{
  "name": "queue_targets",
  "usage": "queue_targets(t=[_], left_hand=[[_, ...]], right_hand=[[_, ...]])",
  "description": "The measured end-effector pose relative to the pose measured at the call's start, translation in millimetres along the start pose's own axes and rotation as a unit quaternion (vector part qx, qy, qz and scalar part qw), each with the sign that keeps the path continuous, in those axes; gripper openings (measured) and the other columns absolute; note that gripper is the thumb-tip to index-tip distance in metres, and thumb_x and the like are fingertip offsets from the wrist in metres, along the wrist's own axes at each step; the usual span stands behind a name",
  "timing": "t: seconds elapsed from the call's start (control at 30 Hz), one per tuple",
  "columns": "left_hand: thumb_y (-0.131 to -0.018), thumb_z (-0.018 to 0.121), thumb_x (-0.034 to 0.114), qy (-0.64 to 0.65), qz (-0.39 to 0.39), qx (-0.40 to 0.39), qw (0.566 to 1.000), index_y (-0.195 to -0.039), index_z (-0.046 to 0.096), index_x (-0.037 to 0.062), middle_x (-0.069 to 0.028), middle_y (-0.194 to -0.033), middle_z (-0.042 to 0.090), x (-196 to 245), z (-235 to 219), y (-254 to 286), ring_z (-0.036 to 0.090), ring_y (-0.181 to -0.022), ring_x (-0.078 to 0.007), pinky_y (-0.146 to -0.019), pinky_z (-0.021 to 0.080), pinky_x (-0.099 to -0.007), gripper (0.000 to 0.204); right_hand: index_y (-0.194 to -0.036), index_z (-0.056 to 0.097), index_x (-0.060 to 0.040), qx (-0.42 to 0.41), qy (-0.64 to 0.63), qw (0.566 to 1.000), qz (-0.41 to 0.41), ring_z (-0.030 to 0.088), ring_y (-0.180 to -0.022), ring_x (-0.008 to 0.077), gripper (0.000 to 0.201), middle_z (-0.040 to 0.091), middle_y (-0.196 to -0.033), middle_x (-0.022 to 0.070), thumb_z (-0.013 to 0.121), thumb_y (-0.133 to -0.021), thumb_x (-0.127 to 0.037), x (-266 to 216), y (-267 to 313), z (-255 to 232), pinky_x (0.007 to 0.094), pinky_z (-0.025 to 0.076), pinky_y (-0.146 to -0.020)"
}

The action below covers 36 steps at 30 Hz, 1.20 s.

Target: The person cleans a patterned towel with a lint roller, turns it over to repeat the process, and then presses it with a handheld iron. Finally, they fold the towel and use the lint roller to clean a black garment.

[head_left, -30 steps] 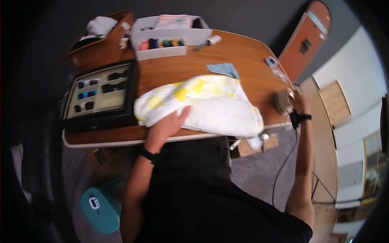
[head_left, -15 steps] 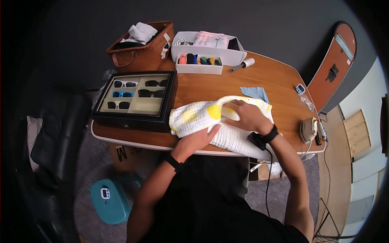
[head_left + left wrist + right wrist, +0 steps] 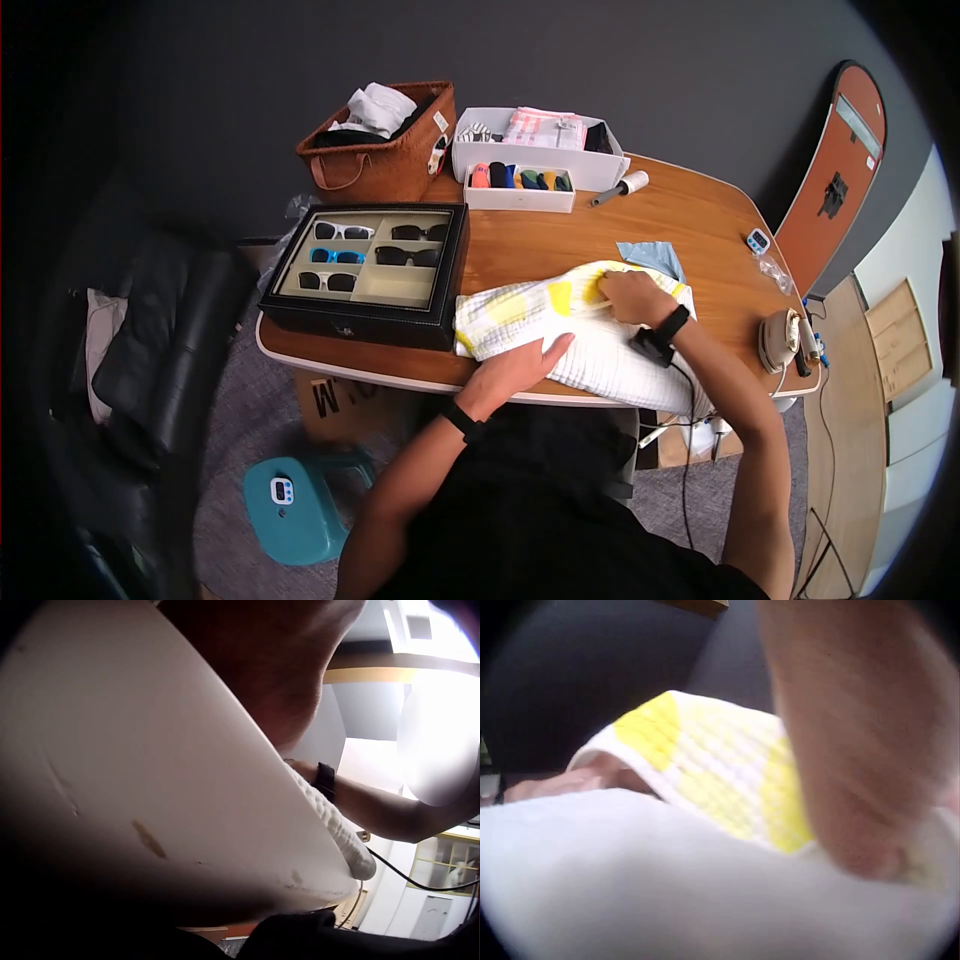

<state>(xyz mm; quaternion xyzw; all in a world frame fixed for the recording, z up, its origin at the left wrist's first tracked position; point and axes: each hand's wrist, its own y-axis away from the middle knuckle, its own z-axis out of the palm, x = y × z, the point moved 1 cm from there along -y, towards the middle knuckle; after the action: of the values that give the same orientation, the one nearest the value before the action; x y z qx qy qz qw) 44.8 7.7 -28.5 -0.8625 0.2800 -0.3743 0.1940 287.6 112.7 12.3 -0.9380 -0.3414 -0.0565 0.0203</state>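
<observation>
A white and yellow quilted cloth is spread over the near edge of a wooden bench, with part of it draped over the front rim. The left hand is laid flat on the cloth's near side, fingers straight and holding nothing. The right hand is set on the cloth's far side, by a yellow patch; its fingers appear bent against the fabric, but whether a fold is pinched cannot be told.

To the left of the cloth, a black case of sunglasses is placed on the bench. Behind it, a brown woven basket holding white fabric is seen at the far corner, and a white organiser box with coloured rolls stands beside it. A lint roller lies just right of the box. A small blue cloth is seen just beyond the quilted cloth. At the right end an iron is set near the edge.

The bench is backed by a dark grey wall. A teal stool is seen on grey carpet below, a black chair at the left, and an ironing board is leaned against the wall at the right.
</observation>
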Motion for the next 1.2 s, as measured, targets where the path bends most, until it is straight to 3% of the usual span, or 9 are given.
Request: queue_targets(t=[0.13,0.27,0.43,0.6,0.87,0.97,1.07,1.13,1.2], left_hand=[[-0.102,0.058,0.039,-0.019,0.004,-0.004,1.0,-0.133,0.057,-0.0054,-0.0291,-0.131,0.06,8.0,-7.5,-3.0,0.053,-0.123,-0.0475,-0.109,0.039,-0.0494,0.054],[-0.101,0.058,0.035,-0.012,0.004,-0.007,1.0,-0.133,0.059,-0.002,-0.0248,-0.133,0.06,4.3,-5.0,-1.5,0.054,-0.121,-0.0455,-0.108,0.039,-0.0506,0.049],[-0.099,0.061,0.031,-0.06,0.057,-0.013,0.997,-0.134,0.062,0.0046,-0.0192,-0.137,0.061,-2.7,1.7,2.4,0.054,-0.125,-0.0424,-0.109,0.04,-0.0481,0.044],[-0.097,0.063,0.027,-0.076,0.042,-0.051,0.995,-0.135,0.062,0.0067,-0.0172,-0.14,0.061,-14.3,8.7,8.5,0.053,-0.129,-0.0396,-0.111,0.04,-0.0454,0.043],[-0.094,0.067,0.022,-0.047,0.059,-0.08,0.994,-0.132,0.062,0.0025,-0.0188,-0.134,0.063,32.7,-41.4,36.7,0.056,-0.124,-0.0399,-0.107,0.044,-0.0466,0.043],[-0.094,0.068,0.019,-0.097,0.035,-0.188,0.977,-0.132,0.064,0.0035,-0.0174,-0.136,0.062,55.5,-72.9,54.1,0.058,-0.123,-0.0364,-0.105,0.045,-0.0459,0.041],[-0.094,0.069,0.021,0.0,0.188,-0.226,0.956,-0.137,0.062,0.0072,-0.0178,-0.13,0.063,54.7,-93.7,63.8,0.06,-0.118,-0.0343,-0.102,0.047,-0.0456,0.046],[-0.094,0.068,0.02,-0.252,0.229,-0.117,0.933,-0.144,0.058,0.011,-0.0187,-0.126,0.061,51.5,-105.7,56.9,0.059,-0.117,-0.0326,-0.101,0.046,-0.0454,0.051],[-0.087,0.067,0.01,-0.301,0.144,-0.152,0.93,-0.151,0.048,0.0103,-0.0191,-0.134,0.054,44.3,-108.7,37.0,0.052,-0.125,-0.0344,-0.108,0.041,-0.0476,0.066]], right_hand=[[-0.093,0.068,-0.0019,-0.025,-0.199,0.979,0.032,0.07,-0.085,0.0321,0.02,0.071,-0.089,0.0169,0.065,-0.077,-0.013,37.1,21.8,-40.5,0.0419,0.055,-0.075],[-0.094,0.063,0.0005,0.166,-0.371,0.908,0.099,0.067,-0.084,0.0209,0.015,0.068,-0.087,0.0119,0.067,-0.08,0.0,54.0,81.4,-86.8,0.0346,0.054,-0.078],[-0.092,0.064,-0.0012,0.289,-0.262,0.914,0.112,0.07,-0.092,0.0282,0.019,0.07,-0.093,0.0123,0.072,-0.075,0.001,13.5,174.1,-108.4,0.0366,0.054,-0.084],[-0.094,0.07,-0.0074,0.215,-0.157,0.954,0.134,0.066,-0.088,0.0348,0.025,0.066,-0.093,0.0118,0.075,-0.069,-0.003,-41.6,217.0,-45.3,0.0435,0.055,-0.076],[-0.117,0.063,-0.0073,0.283,-0.161,0.925,0.195,0.05,-0.129,0.0427,0.062,0.058,-0.133,0.0194,0.085,-0.067,-0.036,-88.8,218.5,-2.8,0.0561,0.032,-0.116],[-0.119,0.062,-0.0078,0.286,-0.152,0.926,0.195,0.049,-0.133,0.0413,0.065,0.057,-0.138,0.0183,0.084,-0.067,-0.04,-81.1,216.9,11.2,0.0562,0.031,-0.118],[-0.12,0.062,-0.0077,0.274,-0.177,0.925,0.195,0.05,-0.135,0.0392,0.062,0.058,-0.14,0.0167,0.08,-0.068,-0.036,-74.9,219.0,9.0,0.0561,0.03,-0.118],[-0.121,0.061,-0.0047,0.255,-0.227,0.922,0.183,0.051,-0.135,0.0391,0.061,0.06,-0.139,0.0167,0.072,-0.071,-0.038,-67.6,220.8,6.6,0.0557,0.03,-0.119],[-0.123,0.062,-0.0045,0.255,-0.236,0.921,0.176,0.052,-0.135,0.0385,0.06,0.061,-0.139,0.0162,0.072,-0.069,-0.028,-64.8,221.2,2.1,0.0548,0.03,-0.12]])
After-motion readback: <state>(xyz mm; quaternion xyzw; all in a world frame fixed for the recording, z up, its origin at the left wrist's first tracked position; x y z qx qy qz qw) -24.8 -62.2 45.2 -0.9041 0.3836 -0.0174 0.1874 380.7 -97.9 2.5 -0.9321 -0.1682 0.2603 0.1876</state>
